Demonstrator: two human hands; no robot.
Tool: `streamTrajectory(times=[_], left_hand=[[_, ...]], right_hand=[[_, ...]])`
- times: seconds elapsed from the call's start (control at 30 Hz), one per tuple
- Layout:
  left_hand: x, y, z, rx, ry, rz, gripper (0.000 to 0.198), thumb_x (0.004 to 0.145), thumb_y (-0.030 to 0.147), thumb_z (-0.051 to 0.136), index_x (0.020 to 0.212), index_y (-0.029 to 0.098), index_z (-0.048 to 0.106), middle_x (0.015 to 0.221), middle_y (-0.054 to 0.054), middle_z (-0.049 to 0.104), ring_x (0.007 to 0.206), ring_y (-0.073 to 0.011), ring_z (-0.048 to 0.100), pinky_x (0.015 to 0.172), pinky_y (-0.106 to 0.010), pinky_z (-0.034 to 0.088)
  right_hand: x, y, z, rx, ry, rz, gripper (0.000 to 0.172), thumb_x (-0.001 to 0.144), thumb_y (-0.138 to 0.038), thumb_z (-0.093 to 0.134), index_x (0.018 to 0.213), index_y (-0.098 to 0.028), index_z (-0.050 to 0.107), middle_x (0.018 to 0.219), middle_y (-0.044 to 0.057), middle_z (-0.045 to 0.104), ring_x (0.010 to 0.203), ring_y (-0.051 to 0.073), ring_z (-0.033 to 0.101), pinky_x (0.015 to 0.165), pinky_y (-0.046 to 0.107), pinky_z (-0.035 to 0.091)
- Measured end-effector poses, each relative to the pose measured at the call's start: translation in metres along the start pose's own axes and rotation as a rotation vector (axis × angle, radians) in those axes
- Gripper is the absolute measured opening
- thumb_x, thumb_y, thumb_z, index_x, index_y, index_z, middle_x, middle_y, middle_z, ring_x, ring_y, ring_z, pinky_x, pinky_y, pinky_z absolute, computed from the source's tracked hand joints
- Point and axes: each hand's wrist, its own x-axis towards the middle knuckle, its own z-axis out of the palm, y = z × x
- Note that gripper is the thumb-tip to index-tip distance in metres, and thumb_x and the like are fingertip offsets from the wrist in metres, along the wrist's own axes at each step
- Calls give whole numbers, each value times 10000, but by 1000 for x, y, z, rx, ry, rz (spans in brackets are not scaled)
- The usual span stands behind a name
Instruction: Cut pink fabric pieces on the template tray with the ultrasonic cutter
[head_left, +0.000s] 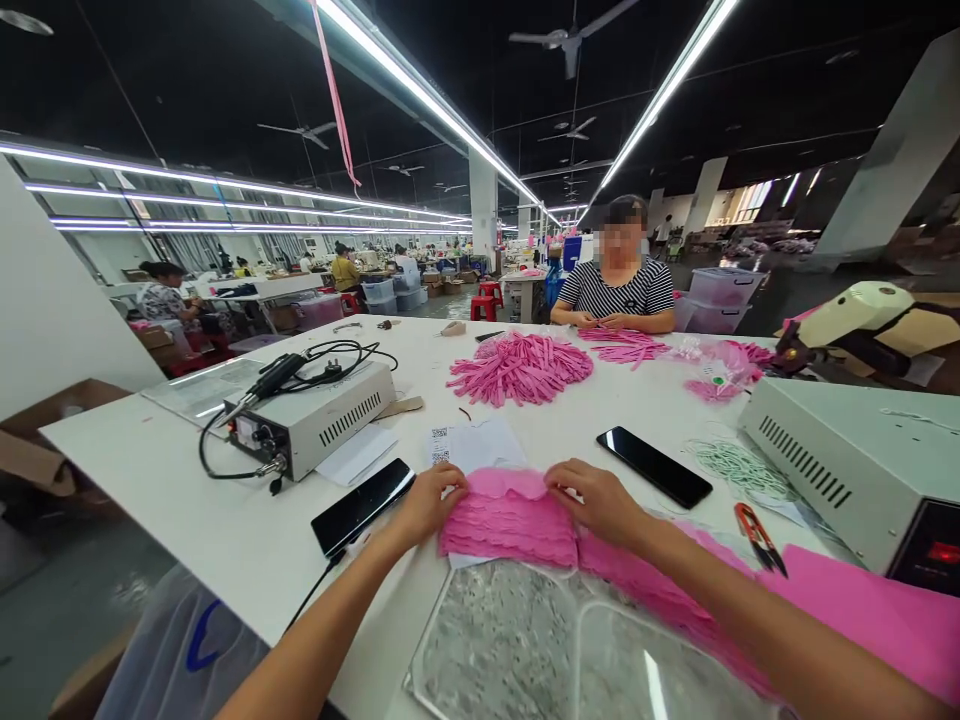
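My left hand (430,503) pinches the left end of a pink fabric piece (507,484) between thumb and fingertips. At its right end my right hand (602,503) pinches the same piece. The fabric lies along the far edge of a layered pink stack (510,530) with wavy edges. A second row of pink layers (652,575) runs off to the right, partly hidden under my right forearm. Nearest me lies a scratched clear plate (502,640). White printed paper (476,443) sits just beyond the stack.
Phones lie left (364,505) and right (654,466). Orange thread snips (759,538) rest beside pink sheets (870,610). Metal boxes stand left (330,415) and right (847,470), near green cords (739,468). Beyond is a pink strip pile (525,368); a co-worker (616,285) handles strips.
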Motion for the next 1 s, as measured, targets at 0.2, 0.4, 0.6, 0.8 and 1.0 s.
streamTrajectory(times=[0.2, 0.4, 0.6, 0.8, 1.0], left_hand=[[-11, 0, -4, 47, -57, 48, 180, 930, 314, 555, 915, 168, 660, 1054, -66, 640, 920, -174, 620, 890, -373, 495], [-4, 17, -1, 83, -82, 128, 181, 820, 290, 644, 977, 220, 699, 1155, -87, 618, 1036, -230, 592, 973, -362, 440], [7, 20, 11, 150, -95, 167, 147, 850, 230, 579, 863, 223, 726, 1000, -61, 657, 933, -198, 616, 896, -314, 471], [-2, 25, 6, 212, -60, 205, 205, 908, 242, 517, 897, 224, 721, 1079, -85, 650, 994, -215, 607, 915, -357, 463], [-17, 27, 7, 265, -101, 274, 265, 913, 297, 535, 1129, 208, 661, 1312, -117, 573, 1192, -247, 545, 1043, -407, 401]], right_hand=[[-21, 0, 7, -8, -106, -7, 161, 970, -308, 554, 977, -165, 627, 1016, 51, 630, 896, 177, 613, 805, 370, 529], [-17, -3, -2, 28, -187, -19, 180, 941, -337, 592, 939, -160, 627, 1026, 55, 626, 943, 197, 600, 844, 402, 508], [-13, 3, 3, 95, -167, 38, 191, 969, -320, 558, 903, -151, 617, 921, 28, 627, 736, 131, 599, 681, 297, 532], [-15, -6, -9, 128, -93, 32, 197, 966, -228, 476, 820, -171, 596, 905, 40, 630, 701, 129, 581, 647, 272, 510], [-32, -20, -7, 91, -92, -68, 171, 890, -201, 475, 876, -196, 646, 966, 85, 658, 870, 200, 613, 767, 327, 510]])
